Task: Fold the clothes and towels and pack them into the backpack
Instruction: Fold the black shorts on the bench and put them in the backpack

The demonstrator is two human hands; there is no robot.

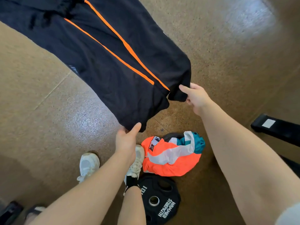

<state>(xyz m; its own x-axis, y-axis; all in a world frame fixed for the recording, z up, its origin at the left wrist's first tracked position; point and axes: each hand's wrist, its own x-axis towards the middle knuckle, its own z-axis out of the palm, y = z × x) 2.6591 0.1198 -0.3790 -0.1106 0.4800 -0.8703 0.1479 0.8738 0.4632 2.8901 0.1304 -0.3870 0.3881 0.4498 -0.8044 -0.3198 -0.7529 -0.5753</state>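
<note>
Black trousers with orange stripes point(100, 51) stretch from the upper left down to the middle of the view, held up above the floor. My left hand point(127, 140) pinches one leg hem at its lower corner. My right hand point(197, 98) pinches the other leg hem, farther right and higher. An orange, white and teal garment point(172, 158) lies crumpled on the floor below my hands, by my right foot. No backpack is in view.
A black weight plate point(159, 202) lies on the speckled brown floor point(227, 54) just behind the orange garment; another plate edge peeks out above that garment. A black bench foot point(272, 127) sits at the right. My white shoes point(89, 166) stand at bottom centre.
</note>
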